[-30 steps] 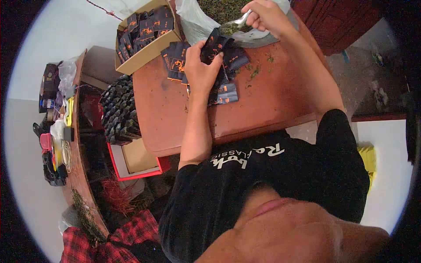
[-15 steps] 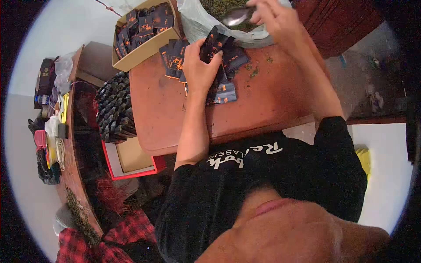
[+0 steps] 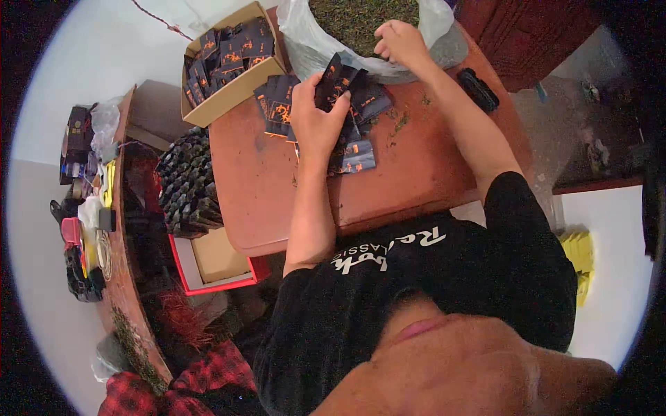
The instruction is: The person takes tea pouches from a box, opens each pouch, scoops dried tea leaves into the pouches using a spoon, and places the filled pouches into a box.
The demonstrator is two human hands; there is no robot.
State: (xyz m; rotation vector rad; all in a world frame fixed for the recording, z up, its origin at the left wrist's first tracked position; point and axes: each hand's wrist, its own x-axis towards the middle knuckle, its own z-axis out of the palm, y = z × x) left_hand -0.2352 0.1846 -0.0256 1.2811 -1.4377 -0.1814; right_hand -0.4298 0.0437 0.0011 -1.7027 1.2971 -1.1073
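Note:
My left hand [image 3: 319,111] grips a small black packet [image 3: 331,87] with orange print, held upright between thumb and fingers. More flat black packets [image 3: 279,104] lie beneath and beside this hand on the table. My right hand [image 3: 404,45] has its fingers curled together over the near rim of a white plastic bag [image 3: 305,45]. Dried, shredded green-brown leaf [image 3: 361,21] fills the bag. The spoon seen in that hand earlier is hidden now, its bowl perhaps down in the leaf.
A cardboard box [image 3: 239,83] of black packets stands at the table's [image 3: 409,187] far left corner. Dark packets are stacked [image 3: 187,177] left of the table above a red box [image 3: 222,267]. A black object [image 3: 479,90] lies near the right edge. Leaf crumbs dot the tabletop.
My right hand has come down and slightly left to the bag's near rim, and the spoon has gone out of sight. My left hand still grips the packet. The view has shifted slightly.

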